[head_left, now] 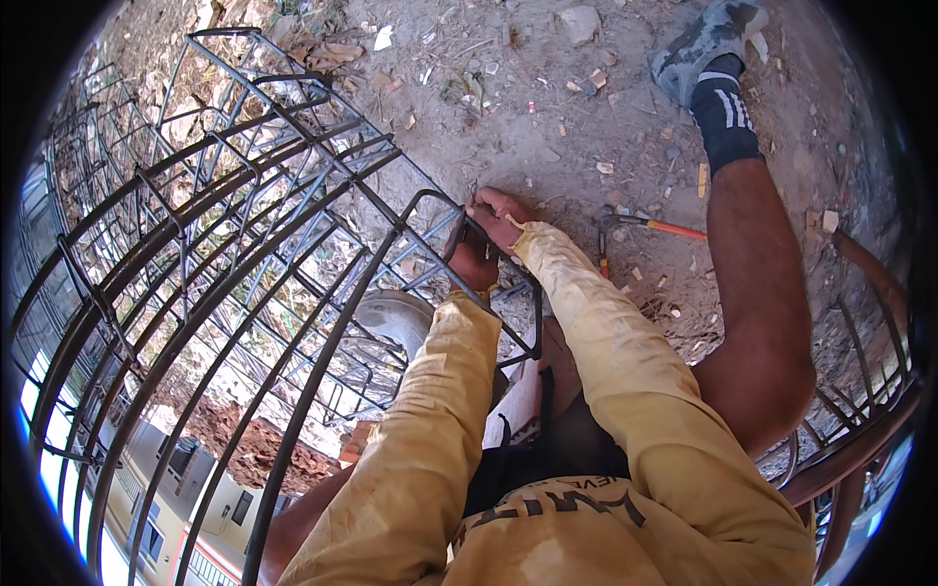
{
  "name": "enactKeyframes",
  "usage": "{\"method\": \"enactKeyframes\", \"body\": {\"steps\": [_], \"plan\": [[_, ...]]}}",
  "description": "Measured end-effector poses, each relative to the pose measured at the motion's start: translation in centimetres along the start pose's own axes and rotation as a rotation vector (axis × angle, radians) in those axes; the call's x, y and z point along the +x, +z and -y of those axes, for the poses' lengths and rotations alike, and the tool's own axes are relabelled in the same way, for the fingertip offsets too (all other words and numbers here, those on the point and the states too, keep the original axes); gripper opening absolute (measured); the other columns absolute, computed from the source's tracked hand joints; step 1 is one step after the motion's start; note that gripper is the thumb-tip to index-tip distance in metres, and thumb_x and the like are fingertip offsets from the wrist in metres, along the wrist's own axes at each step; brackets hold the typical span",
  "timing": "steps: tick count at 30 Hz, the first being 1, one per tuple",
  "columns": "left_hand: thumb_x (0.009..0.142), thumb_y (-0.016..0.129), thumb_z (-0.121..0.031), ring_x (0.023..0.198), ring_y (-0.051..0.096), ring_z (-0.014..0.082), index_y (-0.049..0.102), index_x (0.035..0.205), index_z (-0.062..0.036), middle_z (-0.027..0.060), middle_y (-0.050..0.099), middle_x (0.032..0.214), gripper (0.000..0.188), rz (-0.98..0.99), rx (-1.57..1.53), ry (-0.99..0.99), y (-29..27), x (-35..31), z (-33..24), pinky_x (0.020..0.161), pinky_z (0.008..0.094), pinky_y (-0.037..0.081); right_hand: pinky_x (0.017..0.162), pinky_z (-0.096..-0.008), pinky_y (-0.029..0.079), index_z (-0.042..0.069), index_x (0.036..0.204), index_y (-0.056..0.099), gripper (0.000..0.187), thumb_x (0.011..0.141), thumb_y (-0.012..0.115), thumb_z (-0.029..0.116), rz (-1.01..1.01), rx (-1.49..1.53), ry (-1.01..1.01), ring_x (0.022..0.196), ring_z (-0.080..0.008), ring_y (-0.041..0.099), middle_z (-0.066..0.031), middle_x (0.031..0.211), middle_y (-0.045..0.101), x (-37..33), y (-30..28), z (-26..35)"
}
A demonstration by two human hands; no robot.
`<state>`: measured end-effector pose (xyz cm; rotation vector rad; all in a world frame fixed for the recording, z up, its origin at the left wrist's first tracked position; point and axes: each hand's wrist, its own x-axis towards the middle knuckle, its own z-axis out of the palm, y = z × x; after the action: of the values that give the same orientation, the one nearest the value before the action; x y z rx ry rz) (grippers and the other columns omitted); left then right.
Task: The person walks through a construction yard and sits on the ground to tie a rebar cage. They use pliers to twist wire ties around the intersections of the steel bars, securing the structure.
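Observation:
A cage of dark steel reinforcing bars (322,200) with square stirrups stretches from the upper left to its end at the middle. At that end, my right hand (503,217) has its fingers bent and pressed together beside a stirrup (536,317). Just below and against it, my left hand (473,262) is closed close to the same bars. What the fingers of either hand hold is hidden by the bars and the hands themselves. Right of my hands, a pair of pincers (625,223) with orange-red handles lies on the ground.
Dusty ground (557,107) with stones and chips lies ahead. My outstretched leg (762,283) and shoe (703,49) take up the right side. Curved bars (850,449) stand at the far right. Red-brown soil (249,444) and buildings (220,508) show beyond the cage at lower left.

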<state>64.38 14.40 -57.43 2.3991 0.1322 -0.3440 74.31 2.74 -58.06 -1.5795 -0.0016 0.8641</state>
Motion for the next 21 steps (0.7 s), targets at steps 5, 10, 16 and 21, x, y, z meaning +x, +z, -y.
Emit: {"method": "enactKeyframes", "body": {"steps": [5,10,16,21], "plan": [[0.077,0.066,-0.009,0.118,0.053,0.0348,0.045,0.131,0.0036,0.0191,0.055,0.127,0.06,-0.095,-0.264,-0.107,0.4,-0.2,-1.3,0.101,0.0372,0.042,0.075,-0.0397,0.046,0.002,0.091,0.059,0.016,0.085,0.062,0.017,-0.181,-0.097,-0.15,0.082,-0.0316,0.059,-0.0147,0.086,0.059,-0.1,-0.3,0.5],[0.076,0.065,-0.002,0.109,0.056,0.0349,0.051,0.122,0.004,0.0186,0.058,0.115,0.048,-0.172,-0.77,-0.368,0.9,-0.4,-2.0,0.096,0.0341,0.045,0.075,-0.0413,0.046,0.001,0.087,0.058,0.016,0.084,0.064,0.017,-0.358,-0.124,-0.15,0.084,-0.035,0.058,-0.0175,0.087,0.059,-0.1,0.2,1.1],[0.075,0.063,0.002,0.107,0.058,0.0305,0.049,0.123,0.0033,0.0156,0.058,0.114,0.05,-0.122,-0.123,0.029,-0.6,0.2,-2.1,0.092,0.0328,0.048,0.075,-0.0439,0.047,0.002,0.088,0.06,0.019,0.084,0.064,0.02,-0.31,-0.302,-0.06,0.083,-0.0368,0.06,-0.0186,0.087,0.062,2.5,0.0,0.4],[0.074,0.064,0.002,0.108,0.059,0.0305,0.051,0.125,0.0033,0.0162,0.06,0.115,0.053,-0.149,0.02,0.046,0.6,-0.6,-0.5,0.091,0.0331,0.048,0.08,-0.0434,0.048,0.007,0.099,0.066,0.027,0.082,0.066,0.027,0.014,-0.435,0.208,0.093,-0.0362,0.063,-0.0169,0.099,0.066,4.9,-0.6,2.7]]}}
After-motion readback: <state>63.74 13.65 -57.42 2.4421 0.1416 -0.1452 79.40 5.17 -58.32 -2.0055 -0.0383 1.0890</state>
